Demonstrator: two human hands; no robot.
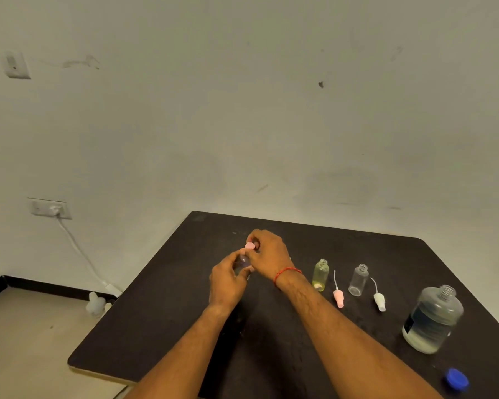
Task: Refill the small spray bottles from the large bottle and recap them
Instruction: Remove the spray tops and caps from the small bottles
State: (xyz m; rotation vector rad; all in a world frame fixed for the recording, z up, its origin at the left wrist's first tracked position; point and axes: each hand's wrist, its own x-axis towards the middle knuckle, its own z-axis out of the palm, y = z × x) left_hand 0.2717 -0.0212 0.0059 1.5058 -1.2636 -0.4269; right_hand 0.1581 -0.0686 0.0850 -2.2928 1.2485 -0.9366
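Both hands work a small bottle and its pink cap at the centre of the frame, above the dark table (162, 326).

The left hand (226, 280) has its grip closed around a small clear bottle (242, 264), and the right hand (267, 254) pinches the pink cap (249, 245) at its top. Right of the hands, an open yellow bottle (320, 275) and an open clear bottle (358, 280) stand upright on the table, with a pink sprayer (338, 296) lying between them and a white sprayer (379, 300) just right of the clear one. At lower right the large bottle (432, 319) stands uncapped, partly full; its blue cap (457, 380) lies nearer the bottom edge.
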